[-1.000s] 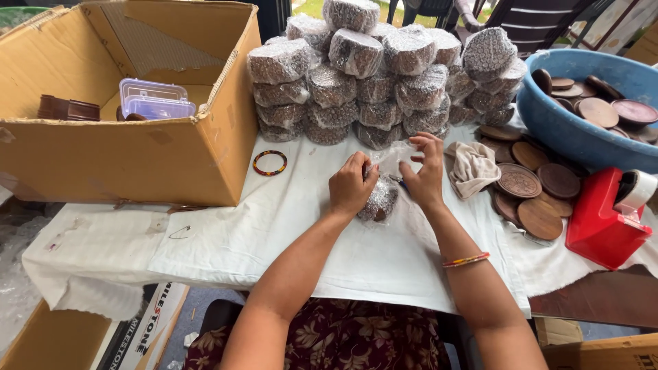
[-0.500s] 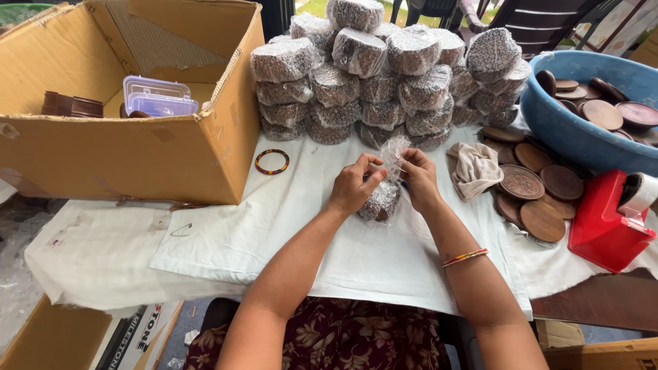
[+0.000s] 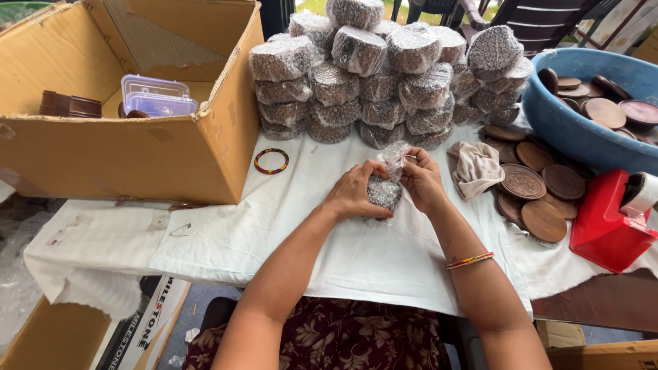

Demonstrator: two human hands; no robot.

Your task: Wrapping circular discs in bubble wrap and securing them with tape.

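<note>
White-clothed table (image 3: pixel 356 260), dark slatted chairs (image 3: pixel 541 20) behind, daylight, grey floor (image 3: pixel 17 274)

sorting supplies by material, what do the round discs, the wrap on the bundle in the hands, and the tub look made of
Round discs: apparently wood, brown, matte, some with carved faces.
Wrap on the bundle held by both hands: clear bubble plastic, judging by its dimpled sheen.
Tub: blue, smooth, likely moulded plastic.

hands (image 3: pixel 387 188) drawn closer, bubble-wrapped bundle (image 3: pixel 384 192) more enclosed
</note>
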